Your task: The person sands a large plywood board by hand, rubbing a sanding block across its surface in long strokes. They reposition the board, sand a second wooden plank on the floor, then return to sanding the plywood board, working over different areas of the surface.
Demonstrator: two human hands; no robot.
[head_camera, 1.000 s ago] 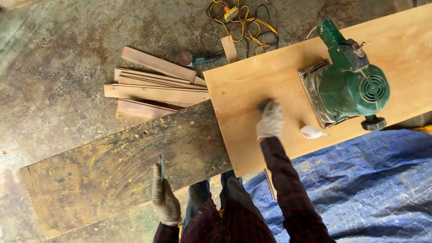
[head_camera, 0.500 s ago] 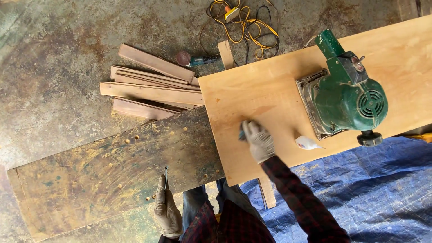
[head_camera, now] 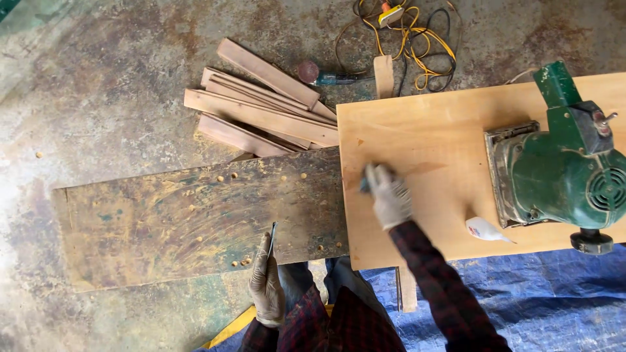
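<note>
At centre frame, a gloved right hand (head_camera: 389,195) presses a small dark object, too hidden to identify, onto a pale plywood sheet (head_camera: 443,140); the left hand (head_camera: 266,281) grips a thin blade (head_camera: 272,240) over a stained board (head_camera: 195,221). Sheet surface appears mostly unworked.

A stained, mottled concrete floor (head_camera: 98,78) runs out beyond the hands – grey-green with rusty patches. Past them lies a loose stack of wood offcuts (head_camera: 261,111), and further off a tangle of yellow and black cable (head_camera: 417,39). A crumpled blue tarpaulin (head_camera: 554,300) covers the ground near the right hand – daylight falls flat.
</note>
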